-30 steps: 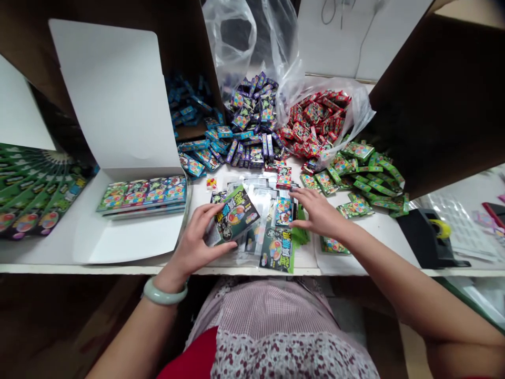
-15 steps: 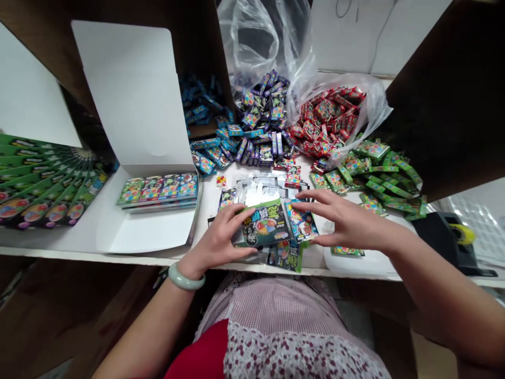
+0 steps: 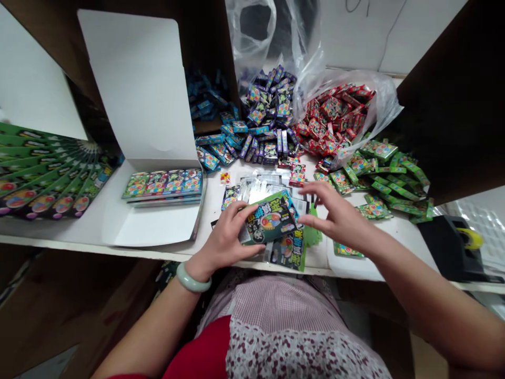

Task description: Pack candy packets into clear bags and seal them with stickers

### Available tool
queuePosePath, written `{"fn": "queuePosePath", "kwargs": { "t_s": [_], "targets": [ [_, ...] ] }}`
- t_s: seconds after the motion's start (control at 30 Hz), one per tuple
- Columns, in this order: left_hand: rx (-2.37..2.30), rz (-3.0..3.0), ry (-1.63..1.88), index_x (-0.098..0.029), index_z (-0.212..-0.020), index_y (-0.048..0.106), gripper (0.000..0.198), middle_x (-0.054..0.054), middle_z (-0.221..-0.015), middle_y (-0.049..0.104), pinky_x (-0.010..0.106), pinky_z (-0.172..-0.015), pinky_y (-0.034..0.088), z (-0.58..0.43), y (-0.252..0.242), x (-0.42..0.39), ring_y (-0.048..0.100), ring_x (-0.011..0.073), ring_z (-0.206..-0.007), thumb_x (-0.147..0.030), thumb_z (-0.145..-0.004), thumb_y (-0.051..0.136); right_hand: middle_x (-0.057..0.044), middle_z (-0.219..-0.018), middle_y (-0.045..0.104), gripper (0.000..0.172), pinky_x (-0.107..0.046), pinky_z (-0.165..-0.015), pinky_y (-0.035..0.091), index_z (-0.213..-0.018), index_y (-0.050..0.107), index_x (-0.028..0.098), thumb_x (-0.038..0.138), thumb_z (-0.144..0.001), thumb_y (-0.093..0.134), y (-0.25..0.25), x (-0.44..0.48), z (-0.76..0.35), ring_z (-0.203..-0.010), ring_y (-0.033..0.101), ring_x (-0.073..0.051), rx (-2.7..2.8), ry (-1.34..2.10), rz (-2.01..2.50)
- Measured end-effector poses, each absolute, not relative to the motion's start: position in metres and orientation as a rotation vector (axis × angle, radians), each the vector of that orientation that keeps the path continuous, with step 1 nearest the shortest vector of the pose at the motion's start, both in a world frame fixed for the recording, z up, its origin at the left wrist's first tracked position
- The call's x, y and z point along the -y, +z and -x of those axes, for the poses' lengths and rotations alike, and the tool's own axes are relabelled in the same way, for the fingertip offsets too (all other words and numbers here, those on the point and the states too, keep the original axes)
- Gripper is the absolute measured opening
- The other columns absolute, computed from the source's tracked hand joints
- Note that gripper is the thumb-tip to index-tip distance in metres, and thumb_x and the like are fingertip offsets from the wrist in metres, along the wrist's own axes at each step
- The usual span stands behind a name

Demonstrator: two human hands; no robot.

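On the white shelf, loose candy packets lie in coloured piles near an open white carton. The left hand holds a green packet tilted above clear plastic sleeves. The right hand is open wide just beside it, and holds nothing. If the grip loosens, the packet can slip, and pushed sleeves can slide off the shelf edge.

Passage runs along the narrow white shelf strip beside the open carton (candy-packet heaps block beyond).
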State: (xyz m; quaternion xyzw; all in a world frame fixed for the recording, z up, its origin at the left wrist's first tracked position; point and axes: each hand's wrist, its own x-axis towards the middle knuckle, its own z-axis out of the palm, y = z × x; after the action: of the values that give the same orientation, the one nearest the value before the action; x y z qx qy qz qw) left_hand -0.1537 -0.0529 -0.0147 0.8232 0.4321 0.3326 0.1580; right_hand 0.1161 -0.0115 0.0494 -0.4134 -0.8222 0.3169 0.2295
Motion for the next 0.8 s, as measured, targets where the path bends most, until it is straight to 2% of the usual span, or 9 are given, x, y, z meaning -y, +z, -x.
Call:
{"fn": "queuePosePath", "kwargs": {
  "t_s": [0.1,0.17,0.23,0.3,0.37,0.5,0.67,0.73,0.8],
  "targets": [
    [-1.308,-2.373,1.052,-0.017,-0.139,0.039,0.087,0.017,-0.126,0.045,0.055,-0.101,0.044,0.149,-0.005,0.054,0.047,0.0356,-0.119,-0.042,-0.067,0.081,-0.007,-0.107,0.062,0.041,-0.038,-0.074,0.057,-0.122,0.048,0.028,0.032,-0.085,0.065,0.032,0.024,-0.108,-0.092,0.064,-0.021,1.894,1.272,1.156],
    [-1.265,-2.310,1.111,-0.019,-0.139,0.039,0.083,0.017,-0.129,0.046,0.053,-0.101,0.044,0.142,0.004,0.055,0.047,0.0340,-0.119,-0.041,-0.070,0.080,-0.004,-0.100,0.064,0.037,-0.034,-0.071,0.056,-0.122,0.048,0.028,0.028,-0.087,0.061,0.030,0.027,-0.105,-0.086,0.064,-0.018,1.729,1.371,1.109],
    [-1.188,-2.111,1.173,-0.022,-0.137,0.041,0.067,0.013,-0.127,0.050,0.045,-0.096,0.049,0.132,0.010,0.056,0.053,0.0275,-0.112,-0.035,-0.080,0.073,-0.004,-0.101,0.065,0.030,-0.034,-0.074,0.055,-0.117,0.054,0.027,0.026,-0.088,0.059,0.035,0.027,-0.105,-0.089,0.064,-0.018,1.714,1.348,1.073],
    [-1.112,-1.816,1.237,-0.025,-0.134,0.043,0.051,0.009,-0.116,0.058,0.035,-0.083,0.054,0.120,0.011,0.058,0.059,0.0200,-0.097,-0.026,-0.087,0.063,-0.003,-0.104,0.065,0.027,-0.033,-0.076,0.054,-0.114,0.058,0.027,0.026,-0.087,0.060,0.041,0.027,-0.107,-0.090,0.063,-0.017,1.707,1.265,1.064],
    [-1.046,-1.544,1.284,-0.027,-0.134,0.041,0.050,0.005,-0.106,0.060,0.029,-0.075,0.054,0.109,0.005,0.062,0.060,0.0163,-0.088,-0.021,-0.088,0.060,-0.001,-0.098,0.065,0.031,-0.032,-0.074,0.054,-0.113,0.057,0.029,0.026,-0.084,0.065,0.040,0.032,-0.106,-0.083,0.063,-0.015,1.597,1.163,1.082],
    [-1.012,-1.340,1.281,-0.029,-0.139,0.039,0.058,0.005,-0.109,0.059,0.028,-0.078,0.053,0.102,-0.016,0.070,0.059,0.0156,-0.091,-0.022,-0.087,0.063,0.002,-0.085,0.065,0.036,-0.031,-0.074,0.054,-0.108,0.055,0.031,0.029,-0.077,0.072,0.013,0.051,-0.096,-0.077,0.064,-0.015,1.290,1.051,1.137],
    [-0.961,-1.363,1.088,-0.029,-0.138,0.042,0.055,0.005,-0.113,0.060,0.029,-0.083,0.051,0.114,-0.029,0.072,0.059,0.0164,-0.098,-0.025,-0.087,0.062,-0.005,-0.104,0.068,0.027,-0.038,-0.084,0.053,-0.110,0.065,0.026,0.034,-0.084,0.065,-0.020,0.068,-0.089,-0.089,0.064,-0.019,1.324,0.932,1.249],
    [-0.984,-1.374,1.078,-0.027,-0.132,0.046,0.048,0.004,-0.107,0.061,0.027,-0.080,0.050,0.114,-0.026,0.070,0.059,0.0158,-0.094,-0.026,-0.087,0.063,-0.006,-0.103,0.068,0.022,-0.037,-0.082,0.053,-0.106,0.066,0.024,0.034,-0.087,0.061,-0.021,0.065,-0.091,-0.088,0.064,-0.019,1.391,0.944,1.250],
    [-1.038,-1.391,1.154,-0.023,-0.117,0.054,0.031,0.004,-0.103,0.061,0.027,-0.079,0.050,0.110,-0.019,0.066,0.060,0.0154,-0.092,-0.027,-0.087,0.062,-0.006,-0.098,0.067,0.017,-0.035,-0.077,0.053,-0.095,0.067,0.023,0.036,-0.088,0.058,-0.015,0.058,-0.095,-0.087,0.063,-0.019,1.451,1.005,1.215]
  ]
}}
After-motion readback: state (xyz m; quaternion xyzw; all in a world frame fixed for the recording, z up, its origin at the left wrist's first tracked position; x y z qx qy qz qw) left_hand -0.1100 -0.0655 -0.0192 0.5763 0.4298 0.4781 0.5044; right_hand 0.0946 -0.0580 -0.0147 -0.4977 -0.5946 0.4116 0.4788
